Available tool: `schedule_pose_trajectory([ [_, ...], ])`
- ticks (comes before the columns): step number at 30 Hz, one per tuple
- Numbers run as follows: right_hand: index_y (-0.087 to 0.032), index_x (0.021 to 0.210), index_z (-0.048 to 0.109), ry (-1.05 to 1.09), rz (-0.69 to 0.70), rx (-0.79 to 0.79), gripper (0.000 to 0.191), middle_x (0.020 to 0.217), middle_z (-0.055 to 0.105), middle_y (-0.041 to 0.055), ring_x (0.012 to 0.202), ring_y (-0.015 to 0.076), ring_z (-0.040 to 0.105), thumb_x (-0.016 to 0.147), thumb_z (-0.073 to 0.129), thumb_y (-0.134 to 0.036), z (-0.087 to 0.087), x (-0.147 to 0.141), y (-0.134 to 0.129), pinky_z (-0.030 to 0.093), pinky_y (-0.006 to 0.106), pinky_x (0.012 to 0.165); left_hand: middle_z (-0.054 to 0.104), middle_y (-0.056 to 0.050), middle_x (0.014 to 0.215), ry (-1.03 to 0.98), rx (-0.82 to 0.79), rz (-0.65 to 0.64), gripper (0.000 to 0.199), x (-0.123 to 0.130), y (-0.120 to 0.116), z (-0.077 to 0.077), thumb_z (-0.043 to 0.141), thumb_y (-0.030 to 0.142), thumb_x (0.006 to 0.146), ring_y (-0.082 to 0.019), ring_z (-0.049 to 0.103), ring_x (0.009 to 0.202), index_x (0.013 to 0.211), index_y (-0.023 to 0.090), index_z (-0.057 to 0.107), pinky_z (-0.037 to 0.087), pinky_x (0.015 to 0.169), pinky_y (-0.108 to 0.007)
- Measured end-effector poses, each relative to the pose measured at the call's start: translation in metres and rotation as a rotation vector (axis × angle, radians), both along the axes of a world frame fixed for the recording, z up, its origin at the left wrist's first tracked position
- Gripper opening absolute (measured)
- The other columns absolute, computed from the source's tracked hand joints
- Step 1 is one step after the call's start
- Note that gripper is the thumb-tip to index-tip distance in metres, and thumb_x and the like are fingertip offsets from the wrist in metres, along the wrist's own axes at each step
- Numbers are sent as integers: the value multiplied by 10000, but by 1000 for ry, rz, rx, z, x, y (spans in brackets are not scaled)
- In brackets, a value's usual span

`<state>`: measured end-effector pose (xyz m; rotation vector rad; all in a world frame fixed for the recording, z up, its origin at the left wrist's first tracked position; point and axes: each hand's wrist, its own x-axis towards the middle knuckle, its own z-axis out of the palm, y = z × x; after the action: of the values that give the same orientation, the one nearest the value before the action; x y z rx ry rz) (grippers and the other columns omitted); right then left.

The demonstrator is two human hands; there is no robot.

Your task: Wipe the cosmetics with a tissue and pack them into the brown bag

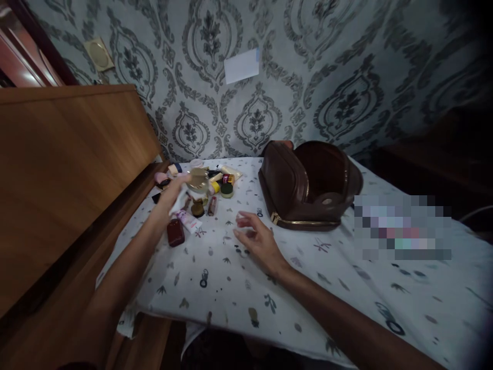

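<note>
My left hand (175, 192), somewhat blurred, reaches into a group of cosmetics and has its fingers on a round jar with a gold lid (198, 180). Just below it lie a pink and white tube (189, 221), a dark red case (175, 233), a dark round pot (197, 208) and a small lip gloss tube (211, 206). Over the cloth, right of these items, my right hand (258, 240) is empty, its fingers curved and apart. A brown leather bag (296, 180) stands unzipped beyond it, its inside mostly dark.
A patterned white cloth (227, 288) covers the table. Wooden furniture (73, 169) rises along the left edge. Behind is a patterned wall (265, 113) with a white paper (242, 67). Farther right lies a pixelated item (402, 228). A cream tube (231, 171) and a green-lidded jar (227, 190) lie among the cosmetics.
</note>
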<state>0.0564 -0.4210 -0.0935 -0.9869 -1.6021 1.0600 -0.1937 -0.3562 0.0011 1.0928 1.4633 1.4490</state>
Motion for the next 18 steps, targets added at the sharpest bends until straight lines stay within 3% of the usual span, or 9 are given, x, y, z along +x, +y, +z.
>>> schedule_pose_trajectory([
  [2, -214, 1401, 447, 5, -41, 83, 742, 1355, 575, 155, 1200, 282, 575, 758, 728, -458, -2, 0, 2, 518, 426, 901, 669, -22, 639, -6, -50, -168, 367, 33, -25, -15, 688, 424, 731, -143, 590, 521, 951, 130, 693, 491, 479, -246],
  [4, -193, 1456, 375, -4, -57, 137, 893, 1478, 463, 183, 1319, 309, 488, 713, 774, -487, -4, 0, 4, 464, 469, 1012, 688, -49, 677, 7, -95, -308, 374, 64, -43, -34, 716, 446, 718, -160, 628, 569, 910, 126, 708, 517, 509, -257],
  [8, -170, 1357, 474, -71, -41, 159, 789, 1282, 623, 144, 1168, 298, 597, 696, 782, -470, -5, 4, 9, 469, 430, 987, 692, -76, 728, 92, -125, -440, 440, 97, -59, -66, 605, 522, 824, -146, 617, 562, 908, 102, 709, 492, 487, -241],
  [12, -181, 1166, 584, -191, -39, 114, 559, 1060, 704, 81, 971, 264, 654, 685, 761, -403, -2, 4, 10, 505, 365, 827, 712, -78, 834, 300, -54, -435, 484, 88, -66, -75, 539, 558, 886, -161, 629, 643, 1010, 121, 707, 492, 550, -252],
  [15, -188, 1135, 606, -273, -21, 128, 534, 1015, 713, 57, 909, 241, 652, 659, 776, -358, 2, 2, 7, 497, 335, 787, 720, -62, 974, 493, 69, -360, 399, 70, -79, -68, 603, 511, 864, -196, 641, 827, 1032, 162, 699, 503, 741, -285],
  [18, -185, 1139, 619, -311, -15, 144, 524, 1028, 717, 61, 921, 239, 649, 671, 782, -356, 5, 1, 6, 489, 323, 793, 707, -33, 909, 656, 158, -283, 312, 50, -100, -60, 551, 451, 901, -200, 622, 852, 950, 175, 687, 467, 796, -285],
])
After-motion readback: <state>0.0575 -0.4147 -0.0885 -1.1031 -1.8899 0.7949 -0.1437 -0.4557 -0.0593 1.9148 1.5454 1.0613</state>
